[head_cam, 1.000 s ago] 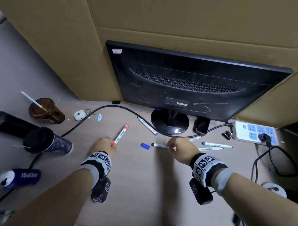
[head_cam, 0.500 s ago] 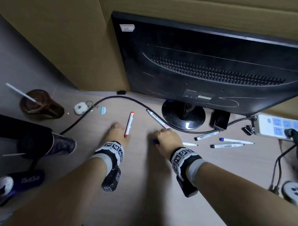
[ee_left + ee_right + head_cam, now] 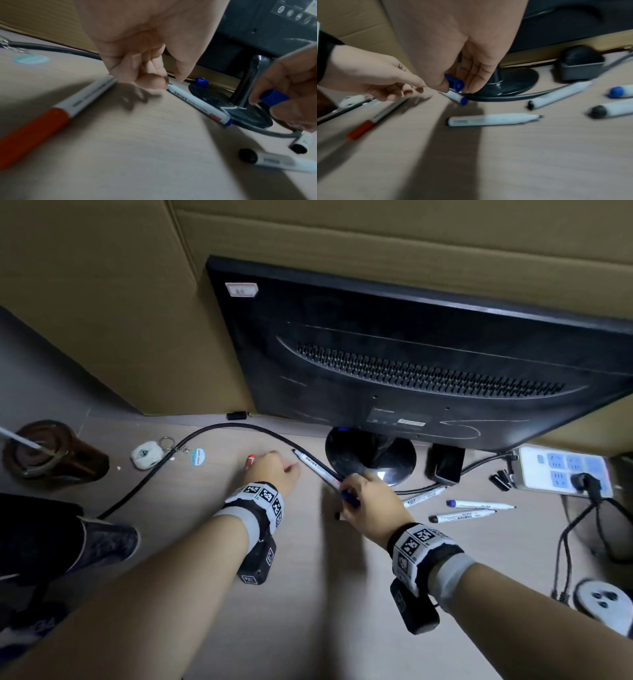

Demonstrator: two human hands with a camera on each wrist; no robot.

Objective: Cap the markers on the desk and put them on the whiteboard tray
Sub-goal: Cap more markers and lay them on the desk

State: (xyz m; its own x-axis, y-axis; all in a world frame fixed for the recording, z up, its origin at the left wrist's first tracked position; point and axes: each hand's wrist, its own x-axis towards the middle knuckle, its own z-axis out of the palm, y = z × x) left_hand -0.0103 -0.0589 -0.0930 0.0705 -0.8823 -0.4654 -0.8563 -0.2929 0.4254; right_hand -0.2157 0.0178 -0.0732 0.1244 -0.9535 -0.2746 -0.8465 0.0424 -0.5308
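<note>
My right hand (image 3: 356, 491) pinches a blue cap (image 3: 350, 497) (image 3: 454, 81) just above the desk, by the monitor's stand. Under it lies an uncapped white marker with a blue end (image 3: 317, 469) (image 3: 199, 102), slanting along the black cable. My left hand (image 3: 291, 470) (image 3: 164, 81) hovers at that marker's tip with loosely curled fingers and holds nothing. A red-capped marker (image 3: 34, 129) (image 3: 250, 461) lies beneath the left hand, mostly hidden in the head view. An uncapped black marker (image 3: 493, 119) lies under my right wrist. Three more markers (image 3: 462, 517) lie to the right.
A black monitor (image 3: 411, 354) on a round base (image 3: 371, 460) stands right behind the hands, with a thick black cable (image 3: 219, 429) curving past. A power strip (image 3: 565, 474) sits at the right. A straw cup (image 3: 44, 451), a dark tumbler (image 3: 102, 539) and a white keyring case (image 3: 147, 454) are at the left.
My right hand has lifted the blue cap off the desk and carried it forward to the marker by the stand. My left hand slid forward over the red marker.
</note>
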